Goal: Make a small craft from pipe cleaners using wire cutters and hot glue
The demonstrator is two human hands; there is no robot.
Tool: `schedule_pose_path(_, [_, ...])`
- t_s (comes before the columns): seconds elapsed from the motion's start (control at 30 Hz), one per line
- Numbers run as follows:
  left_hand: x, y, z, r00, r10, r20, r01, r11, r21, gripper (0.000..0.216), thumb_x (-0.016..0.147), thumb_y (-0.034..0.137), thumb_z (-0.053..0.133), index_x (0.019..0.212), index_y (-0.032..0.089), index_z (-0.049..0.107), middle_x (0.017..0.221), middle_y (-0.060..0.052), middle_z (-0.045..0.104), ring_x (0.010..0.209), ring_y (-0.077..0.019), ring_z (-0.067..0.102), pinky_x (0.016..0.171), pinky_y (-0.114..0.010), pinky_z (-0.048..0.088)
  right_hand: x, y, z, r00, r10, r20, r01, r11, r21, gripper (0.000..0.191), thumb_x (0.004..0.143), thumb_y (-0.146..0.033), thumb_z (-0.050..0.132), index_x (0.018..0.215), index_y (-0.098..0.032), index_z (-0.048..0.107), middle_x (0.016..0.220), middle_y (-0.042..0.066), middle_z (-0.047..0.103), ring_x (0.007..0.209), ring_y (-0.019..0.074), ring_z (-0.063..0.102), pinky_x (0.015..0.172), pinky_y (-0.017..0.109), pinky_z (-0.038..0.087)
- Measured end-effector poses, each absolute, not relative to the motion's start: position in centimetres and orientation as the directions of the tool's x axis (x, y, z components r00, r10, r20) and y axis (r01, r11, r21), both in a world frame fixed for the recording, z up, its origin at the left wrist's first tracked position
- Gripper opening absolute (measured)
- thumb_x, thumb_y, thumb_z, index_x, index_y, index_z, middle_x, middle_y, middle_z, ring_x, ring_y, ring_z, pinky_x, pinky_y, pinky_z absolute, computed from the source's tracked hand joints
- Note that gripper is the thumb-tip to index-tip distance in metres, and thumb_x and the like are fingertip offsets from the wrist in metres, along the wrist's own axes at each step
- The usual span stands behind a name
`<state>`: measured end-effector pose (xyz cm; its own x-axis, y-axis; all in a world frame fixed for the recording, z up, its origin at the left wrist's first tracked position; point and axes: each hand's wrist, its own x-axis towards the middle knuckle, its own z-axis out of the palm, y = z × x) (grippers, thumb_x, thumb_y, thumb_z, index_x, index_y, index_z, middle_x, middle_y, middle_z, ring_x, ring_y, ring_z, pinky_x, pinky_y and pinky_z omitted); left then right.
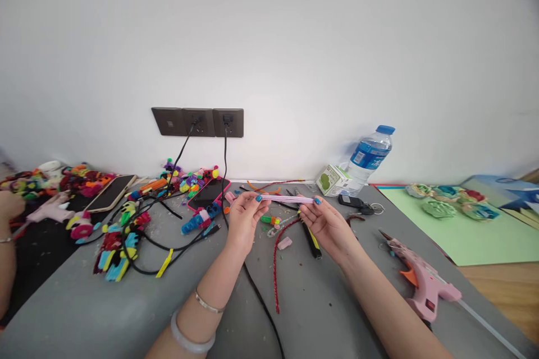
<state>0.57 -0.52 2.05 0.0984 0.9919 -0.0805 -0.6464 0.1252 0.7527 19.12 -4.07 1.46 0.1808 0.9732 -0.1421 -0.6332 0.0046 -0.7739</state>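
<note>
My left hand (244, 214) and my right hand (326, 224) hold a pale pink pipe cleaner (286, 199) level between them, each pinching one end with the fingertips. They hover above the grey table (126, 314). A red pipe cleaner (275, 261) lies on the table just below my hands, with a black-and-yellow tool (311, 241) under my right palm and a small pink piece (284, 243) beside it.
A pink glue gun (423, 283) lies at the right. Water bottle (370, 158), green carton (332, 179), keys (357, 203), green sheet with paper flowers (452, 205). Left: colourful craft pieces (120, 244), two phones (208, 193), black cables, wall sockets (197, 122). Another person's hand (8, 205) at far left.
</note>
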Motion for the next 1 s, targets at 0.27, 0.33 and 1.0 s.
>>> schedule_pose_path(0.27, [0.43,-0.38,1.97,0.066,0.995,-0.072,-0.635,0.098,0.767,0.043,0.054,0.034,0.091,0.084,0.016,0.065,0.073,0.0,0.071,0.073,-0.0136,0.072,0.074,-0.024,0.058,18.9,-4.41,1.98,0.174,0.975,-0.139,-0.649,0.008,-0.761,0.034,0.057,-0.033,0.092,0.077,-0.021,0.067,0.101,0.006,0.079,0.076,0.0118,0.074,0.075,0.019,0.06])
schedule_pose_path(0.33, [0.37,-0.35,1.95,0.063,0.996,-0.063,-0.63,0.088,0.771,0.043,0.054,0.033,0.091,0.083,0.016,0.065,0.073,0.0,0.071,0.072,-0.0128,0.072,0.074,-0.023,0.058,19.0,-4.3,1.84,0.197,0.971,-0.139,-0.648,0.022,-0.761,0.035,0.056,-0.033,0.093,0.077,-0.021,0.068,0.099,0.004,0.079,0.074,0.0115,0.074,0.073,0.019,0.06])
schedule_pose_path(1.0, [0.12,-0.28,2.17,0.186,0.977,-0.105,-0.61,0.198,0.767,0.04,0.05,0.032,0.093,0.073,0.014,0.066,0.069,-0.001,0.07,0.069,-0.0111,0.069,0.07,-0.02,0.058,19.77,-3.73,1.47,0.308,0.948,-0.082,-0.705,0.17,-0.688,0.031,0.056,-0.024,0.092,0.079,-0.025,0.071,0.086,-0.004,0.077,0.074,0.0094,0.072,0.079,0.02,0.061])
